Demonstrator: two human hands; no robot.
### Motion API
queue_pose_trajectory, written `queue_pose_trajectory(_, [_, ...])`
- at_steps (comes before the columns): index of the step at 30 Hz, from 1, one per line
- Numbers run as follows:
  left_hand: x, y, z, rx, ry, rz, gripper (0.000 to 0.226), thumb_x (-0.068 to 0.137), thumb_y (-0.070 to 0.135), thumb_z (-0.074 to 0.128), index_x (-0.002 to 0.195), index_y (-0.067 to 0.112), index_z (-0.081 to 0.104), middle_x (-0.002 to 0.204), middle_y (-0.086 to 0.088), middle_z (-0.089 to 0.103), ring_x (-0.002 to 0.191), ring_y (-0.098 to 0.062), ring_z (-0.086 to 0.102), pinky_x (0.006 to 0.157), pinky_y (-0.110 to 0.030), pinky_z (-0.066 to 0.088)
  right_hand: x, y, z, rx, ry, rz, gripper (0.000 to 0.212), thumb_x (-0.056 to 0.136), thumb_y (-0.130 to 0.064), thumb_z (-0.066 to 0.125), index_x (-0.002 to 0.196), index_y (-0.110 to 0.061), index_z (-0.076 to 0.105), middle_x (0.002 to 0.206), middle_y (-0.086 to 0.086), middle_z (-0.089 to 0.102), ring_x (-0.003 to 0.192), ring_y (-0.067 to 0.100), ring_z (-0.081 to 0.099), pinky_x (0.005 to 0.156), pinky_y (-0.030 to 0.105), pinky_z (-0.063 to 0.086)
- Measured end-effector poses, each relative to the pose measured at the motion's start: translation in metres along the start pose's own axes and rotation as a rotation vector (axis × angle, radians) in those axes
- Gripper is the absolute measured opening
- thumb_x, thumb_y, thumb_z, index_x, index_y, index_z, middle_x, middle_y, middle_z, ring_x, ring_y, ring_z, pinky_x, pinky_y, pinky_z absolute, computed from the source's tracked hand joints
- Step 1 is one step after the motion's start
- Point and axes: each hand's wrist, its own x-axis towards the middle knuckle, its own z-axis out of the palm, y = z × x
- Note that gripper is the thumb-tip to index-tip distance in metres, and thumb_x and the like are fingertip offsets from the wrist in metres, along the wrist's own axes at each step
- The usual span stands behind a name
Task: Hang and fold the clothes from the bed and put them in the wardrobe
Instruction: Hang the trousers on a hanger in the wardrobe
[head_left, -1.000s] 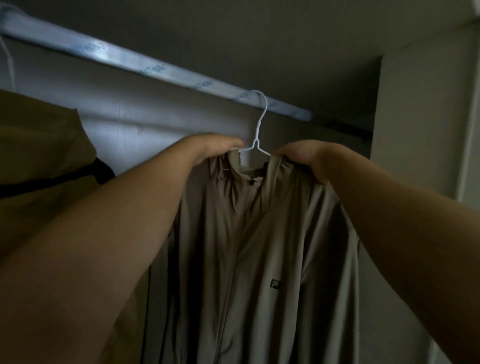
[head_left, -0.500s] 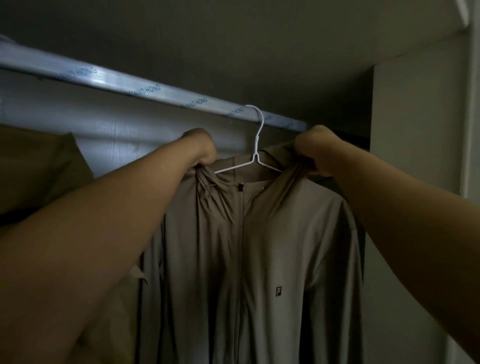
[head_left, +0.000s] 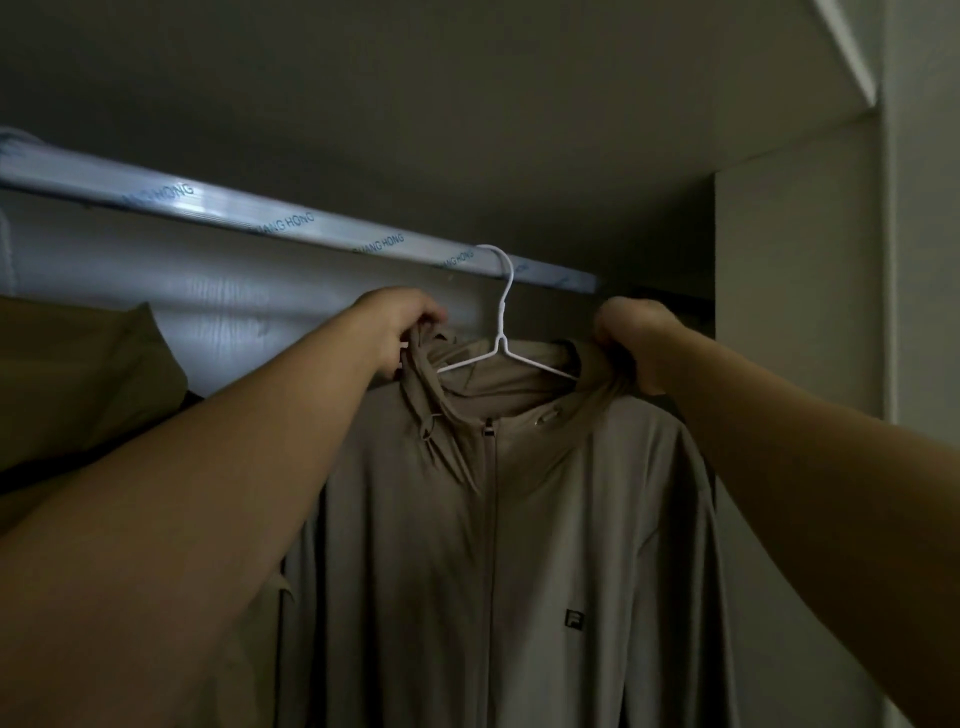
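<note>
beige jacket (head_left: 519, 545) on white hanger (head_left: 501, 332), hooked on wardrobe rail (head_left: 311, 228)

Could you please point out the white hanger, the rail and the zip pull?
white hanger (head_left: 502, 314), head view, its neck
rail (head_left: 291, 223), head view, wrapped front face
zip pull (head_left: 489, 429), head view, its tab

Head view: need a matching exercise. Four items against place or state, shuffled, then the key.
Column 1
1. white hanger
2. left hand
3. right hand
4. logo patch

Column 2
A. grips the jacket right of the hanger's neck
B. on the jacket's chest, right of the zip
C. hooked over the rail
D. grips the jacket left of the hanger's neck

Pairs: 1-C, 2-D, 3-A, 4-B
</note>
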Motion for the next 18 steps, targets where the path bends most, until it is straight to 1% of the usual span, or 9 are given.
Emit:
queue_pose_trajectory(2, [0.006, 0.002, 0.001, 0.041, -0.053, -0.027, 0.014, 0.093, 0.018, 0.068, 0.081, 0.013, 0.064, 0.079, -0.006, 0.067, 0.065, -0.022, 0.065, 0.058, -0.031, 0.056, -0.005, -0.001, 0.005, -0.026, -0.115, 0.046, 0.028, 0.087, -0.033, 0.069, 0.108, -0.013, 0.066, 0.105, 0.015, 0.069, 0.091, 0.030, 0.069, 0.084, 0.043, 0.058])
queue_pose_trajectory(4, [0.013, 0.000, 0.004, 0.187, -0.068, -0.004, 0.015, 0.094, 0.012, 0.067, 0.080, 0.009, 0.064, 0.076, -0.008, 0.066, 0.060, -0.020, 0.063, 0.053, -0.030, 0.055, -0.006, 0.002, 0.012, -0.121, -0.257, 0.087, 0.047, 0.077, -0.045, 0.082, 0.108, -0.013, 0.066, 0.104, 0.017, 0.072, 0.090, 0.034, 0.073, 0.085, 0.047, 0.060])
queue_pose_trajectory(6, [0.020, -0.003, 0.006, 0.398, 0.025, 0.089, 0.009, 0.091, 0.003, 0.067, 0.082, 0.005, 0.067, 0.078, -0.011, 0.067, 0.060, -0.023, 0.065, 0.048, -0.027, 0.054, -0.005, 0.002, 0.017, -0.217, -0.303, 0.090, 0.048, 0.075, -0.038, 0.086, 0.107, -0.009, 0.065, 0.104, 0.020, 0.071, 0.093, 0.037, 0.072, 0.090, 0.051, 0.058])
queue_pose_trajectory(7, [0.025, -0.004, 0.004, 0.529, 0.120, 0.184, 0.002, 0.088, 0.002, 0.068, 0.087, 0.002, 0.070, 0.084, -0.013, 0.069, 0.068, -0.027, 0.068, 0.053, -0.030, 0.057, -0.003, -0.001, 0.018, -0.276, -0.292, 0.075, 0.038, 0.080, -0.031, 0.083, 0.103, -0.007, 0.065, 0.103, 0.021, 0.070, 0.095, 0.037, 0.071, 0.092, 0.051, 0.057])
queue_pose_trajectory(9, [0.033, -0.003, -0.004, 0.816, 0.299, 0.329, 0.015, 0.085, 0.009, 0.070, 0.096, -0.001, 0.071, 0.100, -0.018, 0.070, 0.087, -0.032, 0.069, 0.072, -0.034, 0.059, 0.001, -0.010, 0.017, -0.464, -0.265, 0.059, 0.017, 0.089, -0.020, 0.071, 0.096, -0.006, 0.064, 0.101, 0.020, 0.068, 0.095, 0.033, 0.069, 0.091, 0.044, 0.057])
queue_pose_trajectory(13, [0.035, -0.004, -0.020, 1.111, 0.334, 0.347, 0.021, 0.084, 0.009, 0.063, 0.103, 0.005, 0.071, 0.116, -0.016, 0.066, 0.102, -0.034, 0.063, 0.085, -0.033, 0.054, 0.004, -0.026, 0.021, -0.717, -0.265, 0.059, 0.015, 0.098, -0.017, 0.059, 0.088, -0.006, 0.056, 0.090, 0.017, 0.061, 0.073, 0.026, 0.060, 0.066, 0.034, 0.050])
queue_pose_trajectory(15, [0.036, -0.004, -0.025, 1.167, 0.309, 0.342, 0.018, 0.082, 0.009, 0.063, 0.099, 0.007, 0.070, 0.113, -0.014, 0.065, 0.100, -0.032, 0.062, 0.085, -0.033, 0.054, 0.006, -0.028, 0.024, -0.658, -0.235, 0.084, 0.015, 0.097, -0.017, 0.060, 0.089, -0.007, 0.052, 0.089, 0.017, 0.056, 0.074, 0.028, 0.057, 0.062, 0.036, 0.049])
queue_pose_trajectory(17, [0.036, -0.003, -0.031, 1.189, 0.316, 0.330, 0.007, 0.081, 0.016, 0.065, 0.084, 0.009, 0.065, 0.103, -0.013, 0.064, 0.088, -0.030, 0.060, 0.076, -0.032, 0.051, 0.011, -0.024, 0.025, -0.456, -0.198, 0.113, 0.013, 0.091, -0.013, 0.064, 0.093, -0.008, 0.052, 0.095, 0.018, 0.055, 0.081, 0.030, 0.056, 0.068, 0.039, 0.051])
queue_pose_trajectory(18, [0.036, -0.002, -0.034, 1.171, 0.341, 0.312, 0.014, 0.080, 0.021, 0.068, 0.079, 0.010, 0.060, 0.097, -0.011, 0.062, 0.083, -0.029, 0.058, 0.073, -0.031, 0.049, 0.013, -0.020, 0.023, -0.345, -0.169, 0.122, 0.012, 0.088, -0.011, 0.063, 0.094, -0.009, 0.053, 0.097, 0.017, 0.055, 0.084, 0.031, 0.056, 0.069, 0.041, 0.051])
